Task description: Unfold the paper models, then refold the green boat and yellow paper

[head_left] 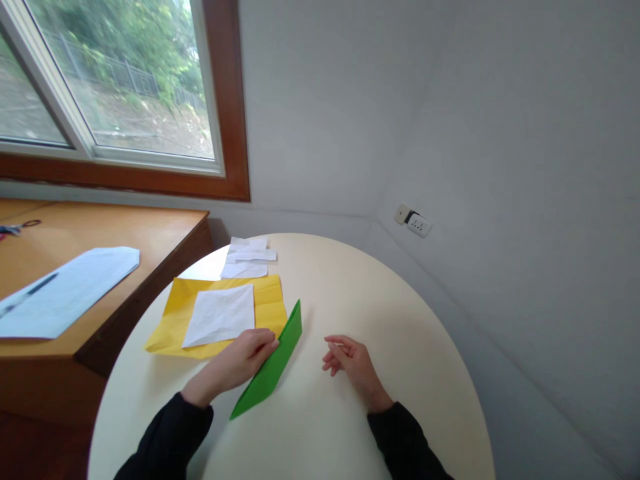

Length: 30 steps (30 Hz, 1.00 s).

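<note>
From the head view, you're working in a corner, with a pale wall behind and a window up to the left, and the round bench in front of you. On it, the yellow sheet lies flat with a white sheet on top, and white slips rest just beyond. Those are set down; the green paper isn't, so your handling of it looks partway through, though how much is left you cannot tell from here. Your left hand reaches in over the bench, fingers pinching the green paper's upper edge and holding it tilted, just right of the yellow sheet. Your right hand hangs apart from it, empty, fingers loosely curled.
</note>
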Each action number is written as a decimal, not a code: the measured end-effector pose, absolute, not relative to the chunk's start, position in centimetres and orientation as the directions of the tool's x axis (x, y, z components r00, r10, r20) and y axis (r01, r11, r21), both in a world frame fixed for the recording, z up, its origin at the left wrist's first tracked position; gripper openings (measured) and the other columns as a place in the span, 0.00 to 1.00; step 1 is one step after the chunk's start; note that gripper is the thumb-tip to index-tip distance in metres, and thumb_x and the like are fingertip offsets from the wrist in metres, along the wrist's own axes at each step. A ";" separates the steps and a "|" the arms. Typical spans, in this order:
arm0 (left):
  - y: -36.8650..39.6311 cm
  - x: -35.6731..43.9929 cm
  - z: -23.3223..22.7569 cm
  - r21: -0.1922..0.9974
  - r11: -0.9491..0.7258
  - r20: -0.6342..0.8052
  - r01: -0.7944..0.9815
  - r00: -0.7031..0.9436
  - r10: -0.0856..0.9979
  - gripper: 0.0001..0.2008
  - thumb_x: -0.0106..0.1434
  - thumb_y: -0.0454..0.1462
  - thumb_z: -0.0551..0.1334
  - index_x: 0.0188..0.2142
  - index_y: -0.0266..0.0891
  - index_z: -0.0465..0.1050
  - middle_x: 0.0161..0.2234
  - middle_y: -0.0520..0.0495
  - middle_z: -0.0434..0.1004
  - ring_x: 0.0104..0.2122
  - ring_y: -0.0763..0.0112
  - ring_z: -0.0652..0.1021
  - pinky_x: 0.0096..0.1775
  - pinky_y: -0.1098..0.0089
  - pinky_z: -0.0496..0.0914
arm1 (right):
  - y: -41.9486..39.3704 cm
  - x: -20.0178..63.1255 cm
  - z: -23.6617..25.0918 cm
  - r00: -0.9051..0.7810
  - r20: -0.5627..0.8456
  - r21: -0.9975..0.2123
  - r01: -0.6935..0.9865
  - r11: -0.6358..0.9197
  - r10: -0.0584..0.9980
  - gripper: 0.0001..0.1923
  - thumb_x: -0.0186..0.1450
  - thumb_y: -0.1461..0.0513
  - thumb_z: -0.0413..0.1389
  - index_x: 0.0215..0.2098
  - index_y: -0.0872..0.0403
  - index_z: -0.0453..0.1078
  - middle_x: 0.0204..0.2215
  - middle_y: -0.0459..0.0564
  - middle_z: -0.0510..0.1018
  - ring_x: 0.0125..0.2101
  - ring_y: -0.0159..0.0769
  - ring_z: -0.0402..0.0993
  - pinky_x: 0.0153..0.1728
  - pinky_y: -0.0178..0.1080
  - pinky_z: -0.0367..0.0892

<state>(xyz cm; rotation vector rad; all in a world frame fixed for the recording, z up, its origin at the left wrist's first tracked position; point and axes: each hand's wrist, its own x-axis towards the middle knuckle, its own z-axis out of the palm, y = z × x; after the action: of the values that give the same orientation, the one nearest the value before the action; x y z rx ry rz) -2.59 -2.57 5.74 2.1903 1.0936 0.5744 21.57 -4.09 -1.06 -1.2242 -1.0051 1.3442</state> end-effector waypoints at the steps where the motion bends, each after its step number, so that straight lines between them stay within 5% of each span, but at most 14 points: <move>1: -2.5 -2.5 6.0 0.656 -0.485 0.076 0.578 0.589 0.805 0.18 0.66 0.42 0.46 0.21 0.40 0.57 0.23 0.52 0.63 0.25 0.71 0.66 0.30 0.71 0.59 | -4.1 21.6 -1.1 0.031 -0.145 -0.980 -0.145 -0.139 0.989 0.27 0.44 0.46 0.65 0.31 0.58 0.71 0.16 0.47 0.75 0.16 0.35 0.74 0.15 0.32 0.64; 12: -1.7 -2.2 7.8 0.374 -0.661 -0.082 0.650 0.733 0.675 0.17 0.66 0.37 0.44 0.26 0.38 0.68 0.27 0.46 0.73 0.29 0.68 0.72 0.30 0.71 0.61 | -4.4 22.2 -0.9 0.046 -0.144 -0.980 -0.146 -0.136 0.989 0.28 0.44 0.45 0.64 0.32 0.58 0.71 0.16 0.47 0.75 0.16 0.35 0.74 0.16 0.33 0.64; 30: -1.8 -1.9 10.5 0.037 -0.758 -0.262 0.651 0.739 0.621 0.16 0.64 0.32 0.48 0.33 0.36 0.74 0.32 0.43 0.77 0.31 0.66 0.77 0.33 0.71 0.67 | -4.4 22.1 -1.5 0.028 -0.139 -0.981 -0.142 -0.134 0.990 0.29 0.44 0.44 0.63 0.34 0.58 0.71 0.17 0.47 0.75 0.17 0.35 0.74 0.17 0.34 0.66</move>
<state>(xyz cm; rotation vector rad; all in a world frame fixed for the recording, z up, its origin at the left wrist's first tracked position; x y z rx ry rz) -1.94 -1.78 10.48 2.8105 1.0328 -0.3554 22.15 -4.40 -1.51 -1.2204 -1.0094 1.3438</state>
